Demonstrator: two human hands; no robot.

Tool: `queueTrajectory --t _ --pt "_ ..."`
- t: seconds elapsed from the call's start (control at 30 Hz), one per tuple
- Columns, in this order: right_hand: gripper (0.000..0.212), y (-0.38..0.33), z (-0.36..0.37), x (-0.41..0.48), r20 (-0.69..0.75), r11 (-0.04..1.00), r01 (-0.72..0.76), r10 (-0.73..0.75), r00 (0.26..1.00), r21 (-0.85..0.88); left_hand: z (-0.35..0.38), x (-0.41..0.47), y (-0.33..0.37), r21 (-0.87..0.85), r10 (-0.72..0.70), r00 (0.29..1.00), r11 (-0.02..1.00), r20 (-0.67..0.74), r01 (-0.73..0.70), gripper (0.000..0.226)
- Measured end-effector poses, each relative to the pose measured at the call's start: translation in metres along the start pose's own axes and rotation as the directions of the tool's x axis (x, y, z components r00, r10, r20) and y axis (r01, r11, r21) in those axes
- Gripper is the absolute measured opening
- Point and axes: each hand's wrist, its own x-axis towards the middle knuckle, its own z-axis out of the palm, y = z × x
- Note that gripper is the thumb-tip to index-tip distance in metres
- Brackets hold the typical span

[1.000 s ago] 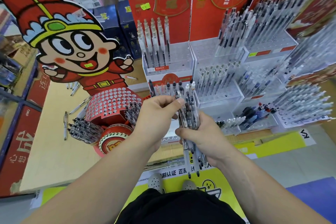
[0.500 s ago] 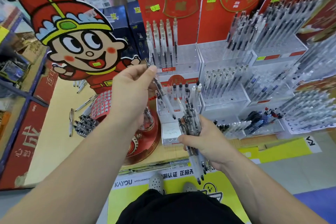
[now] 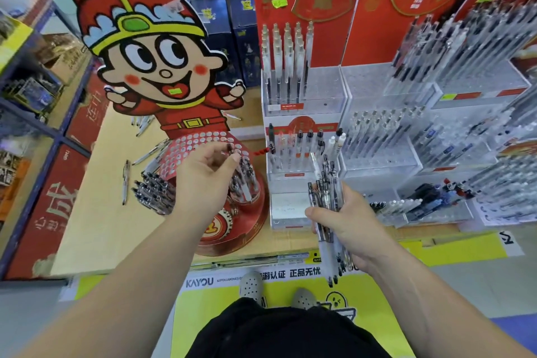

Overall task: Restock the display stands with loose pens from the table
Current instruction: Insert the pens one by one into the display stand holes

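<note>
One pen out of the fist and across to the round red stand (image 3: pixel 255 212): half a second ago held high beside the clear tiered stand (image 3: pixel 305 174), now brought down and leftward with the left hand (image 3: pixel 207 183), over the pens already upright in the red stand's near tier. Pinches the single pen (image 3: pixel 232 154) by its dark top between thumb and curled fingertips; whether seated in a hole yet, cannot tell through the blur. Grips with the right hand (image 3: pixel 345 221) the bundle of pens (image 3: pixel 327 192), upright, just in front of the clear tiered stand, tips hanging below the palm.

Means, at a guess, one more slot about to be filled and a good many to go: plenty left in the fist, plus loose pens (image 3: pixel 125 180) lying on the table (image 3: pixel 93 227) left of the red stand, and a few more beside the cartoon cutout (image 3: pixel 157 67) rising behind it.

Pale yellow tabletop, printed strip along the near edge. On the right half, clear acrylic tiers side by side, some packed with pens, some showing bare holes, backed by red header cards (image 3: pixel 296 9). Behind the cutout, dark blue boxes (image 3: pixel 215 23); far left, blue shelving (image 3: pixel 59 139) with red panels. Underfoot, a yellow floor mat (image 3: pixel 290 293) and two pale perforated shoes (image 3: pixel 251 285).
</note>
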Motion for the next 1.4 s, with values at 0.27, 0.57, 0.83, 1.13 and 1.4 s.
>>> queueTrajectory --t 0.27,0.57,0.83,1.13,1.4 --pt "0.038 0.003 0.002 0.000 -0.019 1.000 -0.015 0.015 1.000 -0.016 0.002 -0.004 -0.015 0.100 0.066 0.997 0.993 0.039 -0.070 0.025" --pt "0.032 0.002 -0.001 -0.003 -0.012 1.000 -0.007 0.008 1.000 0.017 0.005 -0.004 -0.035 0.363 0.134 0.988 0.919 0.080 -0.154 0.016" --pt "0.032 0.005 -0.001 -0.006 -0.020 1.000 -0.013 0.013 1.000 0.028 0.005 -0.002 -0.043 0.416 0.190 0.976 0.883 0.109 -0.218 0.013" --pt "0.032 0.007 0.000 -0.006 -0.021 0.999 -0.019 0.019 1.000 0.031 0.010 -0.005 -0.059 0.506 0.303 0.931 0.781 0.205 -0.366 0.021" --pt "0.032 0.002 0.002 -0.007 -0.011 0.996 -0.016 0.017 1.000 0.086 0.018 0.002 -0.056 0.596 0.349 0.921 0.707 0.173 -0.380 0.025"
